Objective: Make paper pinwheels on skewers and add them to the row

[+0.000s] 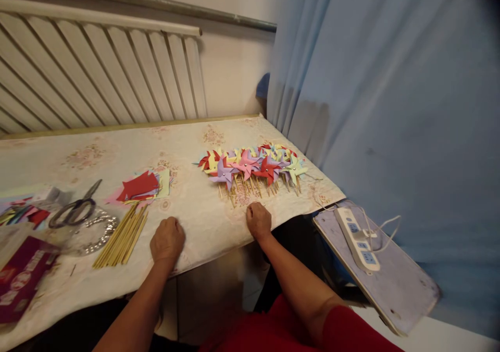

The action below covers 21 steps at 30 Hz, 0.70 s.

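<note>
My left hand (167, 240) rests on the table's patterned cloth (195, 206) near the front edge, its fingers curled under like a fist, with nothing visible in it. My right hand (258, 220) lies curled on the cloth too, just in front of a row of finished paper pinwheels (252, 165) on wooden sticks. Left of my left hand lies a bundle of bare wooden sticks (122, 236). Behind them sits a stack of cut coloured paper squares (141, 185), red on top.
Scissors (74, 209) lie on a clear bag at the left, beside paper scraps (19, 214) and a dark red packet (21, 276). A grey board (394, 279) with a white power strip (357, 237) stands at the right. A radiator (97, 76) and a blue curtain (383, 107) stand behind.
</note>
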Available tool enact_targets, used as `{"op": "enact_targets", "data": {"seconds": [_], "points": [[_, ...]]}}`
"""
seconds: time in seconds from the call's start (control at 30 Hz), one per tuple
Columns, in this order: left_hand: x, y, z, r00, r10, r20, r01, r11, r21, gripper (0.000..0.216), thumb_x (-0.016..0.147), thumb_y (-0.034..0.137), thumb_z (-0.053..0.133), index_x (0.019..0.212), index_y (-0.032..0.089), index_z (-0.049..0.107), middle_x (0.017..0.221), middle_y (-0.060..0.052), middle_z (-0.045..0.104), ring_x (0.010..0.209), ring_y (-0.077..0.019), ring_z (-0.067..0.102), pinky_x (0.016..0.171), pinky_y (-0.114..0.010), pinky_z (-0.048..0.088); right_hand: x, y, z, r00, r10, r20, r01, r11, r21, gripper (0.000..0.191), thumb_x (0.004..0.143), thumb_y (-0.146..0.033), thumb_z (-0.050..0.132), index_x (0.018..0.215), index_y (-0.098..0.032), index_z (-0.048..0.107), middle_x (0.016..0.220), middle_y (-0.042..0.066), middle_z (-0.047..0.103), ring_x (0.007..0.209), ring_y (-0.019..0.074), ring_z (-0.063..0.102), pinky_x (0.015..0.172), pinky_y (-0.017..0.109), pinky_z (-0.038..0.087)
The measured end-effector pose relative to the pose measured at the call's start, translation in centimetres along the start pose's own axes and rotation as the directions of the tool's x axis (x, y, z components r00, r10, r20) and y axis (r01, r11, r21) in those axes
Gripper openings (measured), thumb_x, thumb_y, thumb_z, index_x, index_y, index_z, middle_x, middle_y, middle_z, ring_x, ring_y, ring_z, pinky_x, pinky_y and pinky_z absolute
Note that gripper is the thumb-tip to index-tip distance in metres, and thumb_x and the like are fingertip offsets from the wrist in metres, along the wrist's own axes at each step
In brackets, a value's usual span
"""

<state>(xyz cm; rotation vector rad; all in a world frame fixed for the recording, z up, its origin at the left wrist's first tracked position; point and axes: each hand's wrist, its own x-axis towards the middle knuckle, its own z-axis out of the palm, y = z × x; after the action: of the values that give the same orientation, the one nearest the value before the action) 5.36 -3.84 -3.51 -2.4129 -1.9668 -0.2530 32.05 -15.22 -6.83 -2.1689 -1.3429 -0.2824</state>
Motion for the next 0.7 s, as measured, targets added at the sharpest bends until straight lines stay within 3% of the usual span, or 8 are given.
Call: {"op": "enact_targets", "data": {"seconds": [0.7], "points": [[-0.34,0.00,-0.02,1.000,0.014,-0.021,-0.014,1.000,-0.004,0.034,0.099,0.031,0.028,0.100,0.017,0.059,0.099,-0.011,0.063,0.090,-0.0240,0.062,0.069,-0.034,0.040,-0.28,-0.01,0.03,1.000,-0.015,-0.014,0.015,1.000,0.016,0.016,0.091,-0.015,0.049,0.080,-0.019,0.060,0.083,0.004,0.063,0.078,0.0154,0.054,0.071,0.026,0.032]]}}
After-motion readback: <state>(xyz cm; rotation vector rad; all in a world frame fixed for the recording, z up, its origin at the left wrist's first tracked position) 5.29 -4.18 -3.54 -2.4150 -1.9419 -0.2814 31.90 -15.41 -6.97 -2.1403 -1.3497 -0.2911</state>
